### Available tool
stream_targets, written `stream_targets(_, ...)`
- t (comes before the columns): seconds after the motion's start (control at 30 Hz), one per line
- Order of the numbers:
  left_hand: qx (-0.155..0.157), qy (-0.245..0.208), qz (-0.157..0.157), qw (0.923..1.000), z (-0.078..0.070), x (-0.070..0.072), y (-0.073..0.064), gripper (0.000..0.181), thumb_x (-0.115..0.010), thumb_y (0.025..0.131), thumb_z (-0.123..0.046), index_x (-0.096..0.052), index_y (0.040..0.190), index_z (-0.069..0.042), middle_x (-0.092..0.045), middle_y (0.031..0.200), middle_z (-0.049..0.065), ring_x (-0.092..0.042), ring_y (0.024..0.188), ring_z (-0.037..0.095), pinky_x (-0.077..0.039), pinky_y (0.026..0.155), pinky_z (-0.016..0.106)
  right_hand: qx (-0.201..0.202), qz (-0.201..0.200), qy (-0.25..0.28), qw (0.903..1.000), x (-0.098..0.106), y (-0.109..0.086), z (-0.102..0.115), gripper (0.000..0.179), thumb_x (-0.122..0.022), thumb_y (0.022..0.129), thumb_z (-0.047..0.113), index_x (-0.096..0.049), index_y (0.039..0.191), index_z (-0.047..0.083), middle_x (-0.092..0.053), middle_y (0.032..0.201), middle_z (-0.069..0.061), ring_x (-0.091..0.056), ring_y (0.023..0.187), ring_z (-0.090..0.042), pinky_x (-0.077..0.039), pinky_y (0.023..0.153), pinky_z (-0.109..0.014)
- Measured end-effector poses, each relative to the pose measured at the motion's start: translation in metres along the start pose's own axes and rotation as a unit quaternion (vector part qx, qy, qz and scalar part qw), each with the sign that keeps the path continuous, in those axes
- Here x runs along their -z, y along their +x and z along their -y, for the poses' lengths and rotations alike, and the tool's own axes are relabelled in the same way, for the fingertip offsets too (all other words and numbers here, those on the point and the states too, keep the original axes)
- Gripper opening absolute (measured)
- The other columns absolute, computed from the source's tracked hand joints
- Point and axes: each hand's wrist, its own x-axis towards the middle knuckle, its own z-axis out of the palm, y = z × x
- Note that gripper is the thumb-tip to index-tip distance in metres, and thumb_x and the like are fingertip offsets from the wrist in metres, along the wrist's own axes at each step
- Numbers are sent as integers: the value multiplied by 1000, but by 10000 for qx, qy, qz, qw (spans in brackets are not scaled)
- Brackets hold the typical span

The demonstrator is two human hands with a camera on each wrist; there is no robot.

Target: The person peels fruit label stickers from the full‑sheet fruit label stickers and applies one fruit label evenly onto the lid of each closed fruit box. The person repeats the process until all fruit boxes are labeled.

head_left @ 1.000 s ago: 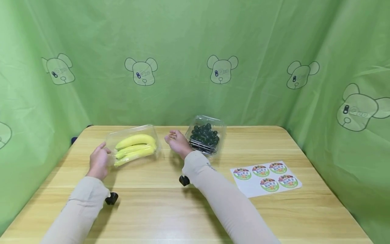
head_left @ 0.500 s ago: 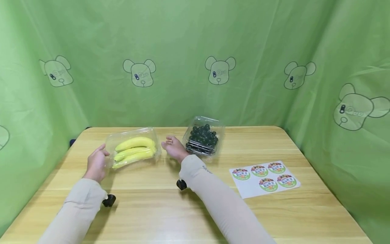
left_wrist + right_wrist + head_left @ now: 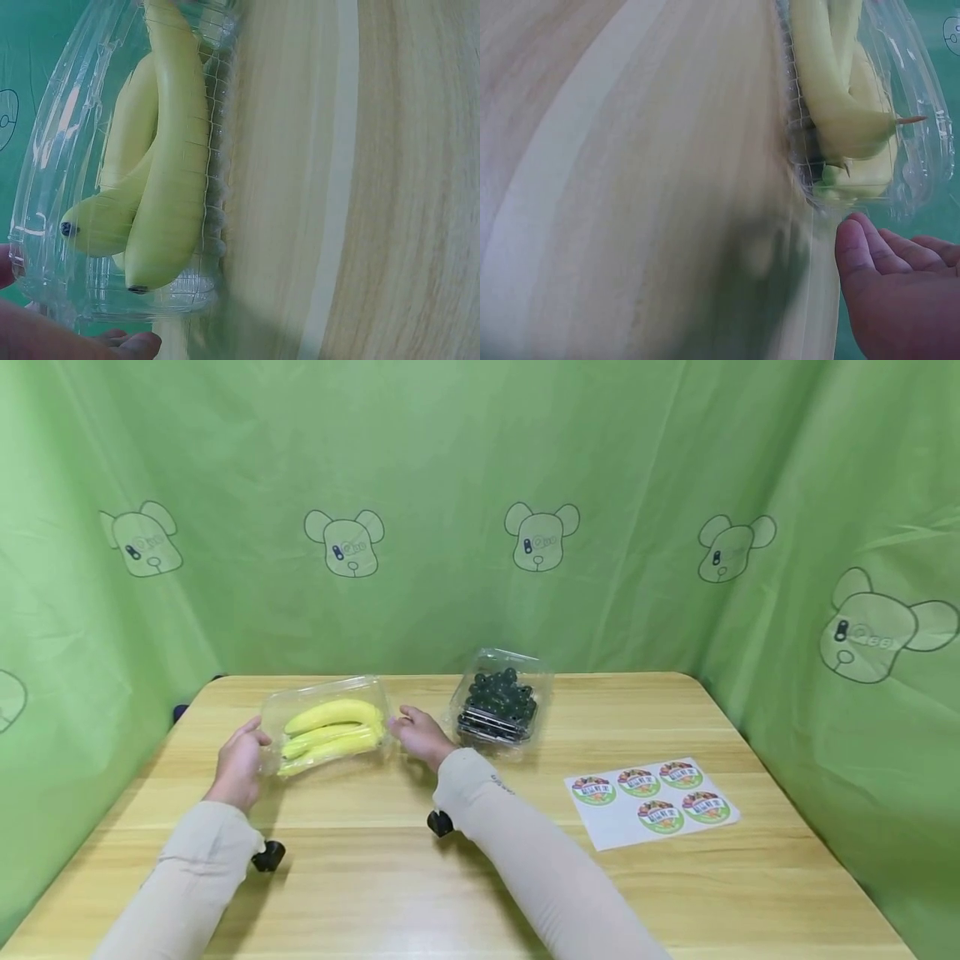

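A clear plastic clamshell box (image 3: 288, 703) of yellow bananas (image 3: 333, 718) lies lengthwise on the table, lid down. At its left end is my left hand (image 3: 238, 766), fingers extended along the corner; the left wrist view shows the fingers (image 3: 139, 346) close to that end. My right hand (image 3: 423, 737) is at the opposite end, fingertips beside the box wall. In the right wrist view the straight fingers (image 3: 853, 247) are just below the box end, and a slight gap seems to show. A second clear box (image 3: 542, 681) with dark grapes (image 3: 501, 697) stands right of the right hand.
A white sheet (image 3: 609, 828) with several round fruit stickers (image 3: 661, 816) lies on the right of the wooden table (image 3: 360, 893). Green curtain (image 3: 450, 602) with bear-like drawings hangs behind and at both sides.
My right hand has moved left and a little down, from near the grape box to the right end of the banana box. The left hand stays about where it was.
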Motion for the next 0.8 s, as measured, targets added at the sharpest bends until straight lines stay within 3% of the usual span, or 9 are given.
stream_targets(0.4, 80, -237, 109, 9996, -1, 0, 1, 69, -38, 94, -5, -13, 155, -24, 10, 161, 1, 5, 146, 28, -9, 118, 44, 64, 49, 67, 9999, -7, -3, 2, 57, -47, 102, 30, -29, 150, 4, -44, 146, -18, -42, 133, -33, -34, 110, -45)
stream_targets(0.8, 69, -303, 202, 9993, 1, 1, 2, 71, -39, 94, -4, -9, 156, -20, 10, 161, 4, 2, 146, 30, -10, 118, 44, 71, -75, -38, 9999, -8, -1, -3, 48, -48, 102, 15, -35, 148, 4, -43, 147, -15, -40, 134, -30, -35, 110, -40)
